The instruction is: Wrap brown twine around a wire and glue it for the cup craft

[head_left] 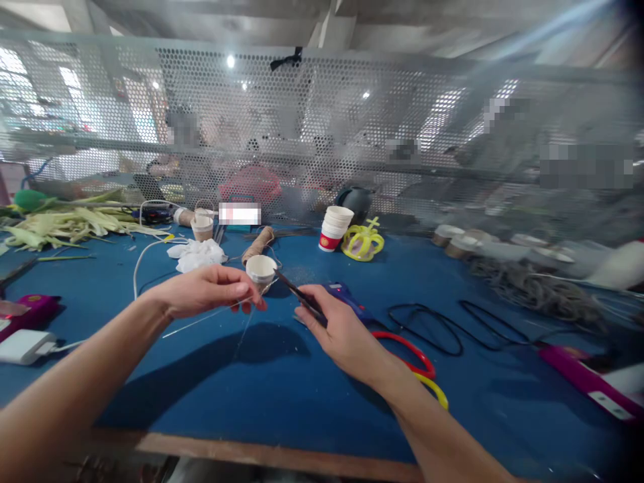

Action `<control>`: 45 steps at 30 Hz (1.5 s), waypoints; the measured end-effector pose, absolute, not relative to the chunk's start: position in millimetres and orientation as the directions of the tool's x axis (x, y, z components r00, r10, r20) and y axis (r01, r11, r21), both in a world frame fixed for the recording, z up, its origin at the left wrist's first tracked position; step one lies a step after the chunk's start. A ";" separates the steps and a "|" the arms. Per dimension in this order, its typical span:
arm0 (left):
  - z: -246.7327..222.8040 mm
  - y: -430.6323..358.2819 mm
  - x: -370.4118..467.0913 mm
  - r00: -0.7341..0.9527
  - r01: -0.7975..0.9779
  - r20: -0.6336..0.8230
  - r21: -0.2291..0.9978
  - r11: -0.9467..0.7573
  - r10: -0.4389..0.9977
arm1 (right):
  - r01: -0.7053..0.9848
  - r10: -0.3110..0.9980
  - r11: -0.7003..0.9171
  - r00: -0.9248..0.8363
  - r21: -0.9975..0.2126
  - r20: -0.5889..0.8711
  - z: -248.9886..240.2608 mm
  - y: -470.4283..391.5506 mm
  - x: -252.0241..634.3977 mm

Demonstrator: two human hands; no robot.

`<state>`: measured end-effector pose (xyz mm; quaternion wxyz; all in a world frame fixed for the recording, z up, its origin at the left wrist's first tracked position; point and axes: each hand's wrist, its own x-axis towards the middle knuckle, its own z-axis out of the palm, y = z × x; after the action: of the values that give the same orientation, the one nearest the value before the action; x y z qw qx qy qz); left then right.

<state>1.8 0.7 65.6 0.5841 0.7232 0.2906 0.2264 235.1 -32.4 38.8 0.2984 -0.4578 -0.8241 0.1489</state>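
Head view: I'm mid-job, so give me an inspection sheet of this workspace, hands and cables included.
Surface: blue tabletop with a brown front edge; arm shadows across it.
Job's things: thin pale strand, dark pointed tool, small cup just beyond the fingers.
Clutter: twine spool, stacked cups, yellow crown-shaped piece, pale husk pile, grey stringy heap.
Hands: left hand appears to pinch the strand; right hand grips the tool, its tip pointing toward the cup.
Cables: white cable at left; looped black cable at right.
Surroundings: perforated screen behind the table; details beyond it blurred.
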 end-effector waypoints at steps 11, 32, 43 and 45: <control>69.7 -18.3 28.8 0.406 0.762 0.223 0.453 -0.463 0.886 | 0.758 0.857 0.505 -0.382 -0.413 0.346 32.4 -28.1 232.9; 67.0 -24.0 24.0 0.413 0.778 0.216 0.423 -0.466 0.885 | 0.772 0.871 0.481 -0.365 -0.416 0.329 32.3 -30.1 232.9; 44.4 7.4 -3.3 0.746 -0.008 -0.033 0.998 0.059 0.665 | 0.667 0.834 0.551 -0.407 -0.502 0.374 40.1 -34.7 232.5; 37.0 7.6 0.7 0.776 -0.059 -0.031 0.991 0.122 0.630 | 0.657 0.824 0.565 -0.422 -0.499 0.378 40.8 -34.9 232.5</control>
<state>0.7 7.6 37.0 0.7123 0.6168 0.2316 0.2420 232.5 -34.9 40.8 0.3015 -0.4451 -0.8317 0.1386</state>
